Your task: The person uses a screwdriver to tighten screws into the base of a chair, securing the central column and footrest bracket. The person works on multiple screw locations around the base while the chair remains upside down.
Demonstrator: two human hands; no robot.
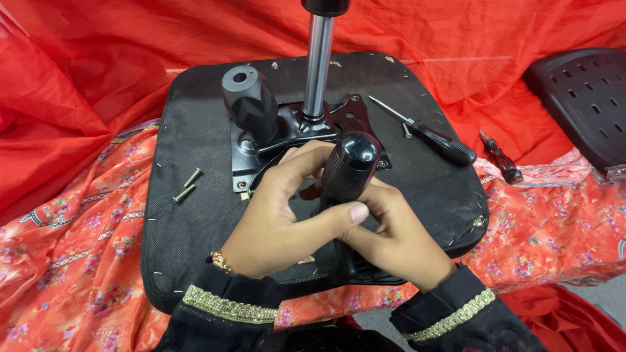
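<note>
An upturned black office-chair seat (pixel 195 215) lies on red cloth, with a black metal mechanism plate (pixel 355 111) and a chrome gas-lift column (pixel 318 62) standing up from it. A ribbed black tension knob (pixel 251 104) rises at the plate's left. Both my hands wrap a black textured lever handle (pixel 349 166) with a glossy rounded tip, in front of the plate. My left hand (pixel 277 215) grips it from the left, thumb across the shaft. My right hand (pixel 398 238) holds it lower on the right.
Two brass-coloured bolts (pixel 187 185) lie on the seat's left part. A black-handled screwdriver (pixel 430 133) rests at the upper right of the seat, another screwdriver (pixel 501 158) on the patterned cloth beyond. A perforated black chair back (pixel 583 98) sits far right.
</note>
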